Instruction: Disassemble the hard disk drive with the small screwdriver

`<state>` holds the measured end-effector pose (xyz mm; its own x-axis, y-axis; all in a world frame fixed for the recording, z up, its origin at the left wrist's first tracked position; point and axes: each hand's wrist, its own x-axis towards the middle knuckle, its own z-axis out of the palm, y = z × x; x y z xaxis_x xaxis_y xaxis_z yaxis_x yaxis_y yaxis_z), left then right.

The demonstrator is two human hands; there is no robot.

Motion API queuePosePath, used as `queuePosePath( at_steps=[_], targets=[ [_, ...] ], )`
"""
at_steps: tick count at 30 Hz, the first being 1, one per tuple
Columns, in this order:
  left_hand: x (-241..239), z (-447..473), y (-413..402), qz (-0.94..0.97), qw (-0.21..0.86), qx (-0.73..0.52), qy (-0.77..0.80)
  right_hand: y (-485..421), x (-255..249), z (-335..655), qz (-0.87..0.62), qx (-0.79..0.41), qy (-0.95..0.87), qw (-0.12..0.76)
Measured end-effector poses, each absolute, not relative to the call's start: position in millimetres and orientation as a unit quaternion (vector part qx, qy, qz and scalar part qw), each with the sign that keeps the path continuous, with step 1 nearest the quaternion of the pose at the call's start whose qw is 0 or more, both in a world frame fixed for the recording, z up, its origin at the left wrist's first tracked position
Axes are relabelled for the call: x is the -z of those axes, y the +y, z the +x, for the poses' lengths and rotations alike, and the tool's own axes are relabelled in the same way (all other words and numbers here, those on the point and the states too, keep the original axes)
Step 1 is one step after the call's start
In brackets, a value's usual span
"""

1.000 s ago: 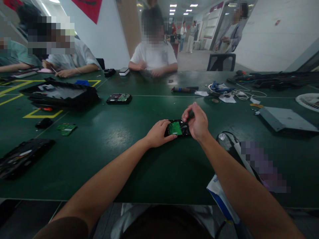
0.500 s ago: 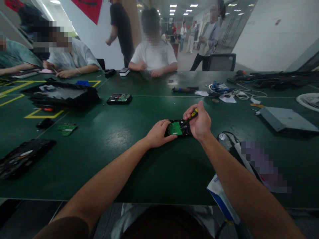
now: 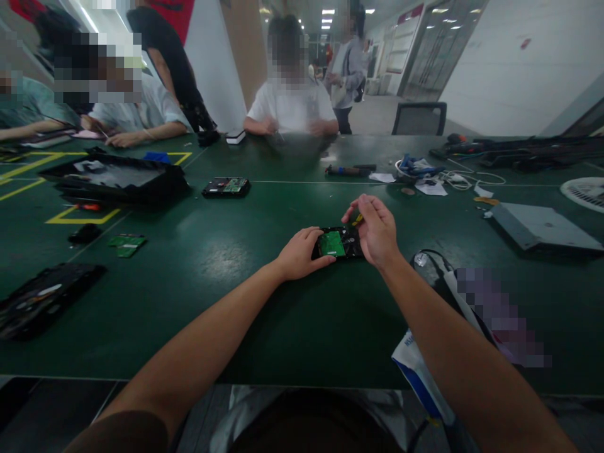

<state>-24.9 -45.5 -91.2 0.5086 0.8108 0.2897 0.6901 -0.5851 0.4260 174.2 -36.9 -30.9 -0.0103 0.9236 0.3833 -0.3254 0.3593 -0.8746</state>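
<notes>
1. My left grip (image 3: 298,255) clasps the left end of the black device (image 3: 351,250), its green board (image 3: 332,244) facing up.
2. My right grip (image 3: 376,231) curls around a yellow-marked tool (image 3: 357,220) by the device's right end.
3. The device lies well in from the near edge of the desk (image 3: 264,333).

Hands (image 3: 302,255) (image 3: 377,233) and forearms (image 3: 226,314) are bare; a dark sleeve-like patch (image 3: 127,431) rounds the left arm; pale grey cloth (image 3: 231,415) shows near.
</notes>
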Motion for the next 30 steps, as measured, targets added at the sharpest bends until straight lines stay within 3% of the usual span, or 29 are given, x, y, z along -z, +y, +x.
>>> queuePosePath(
  at_steps=[30],
  targets=[
    [89.8, -25.3, -45.8, 0.856, 0.136, -0.235, 0.439, -38.6, 30.4, 171.6, -0.292, -0.487, -0.517, 0.640]
  ],
)
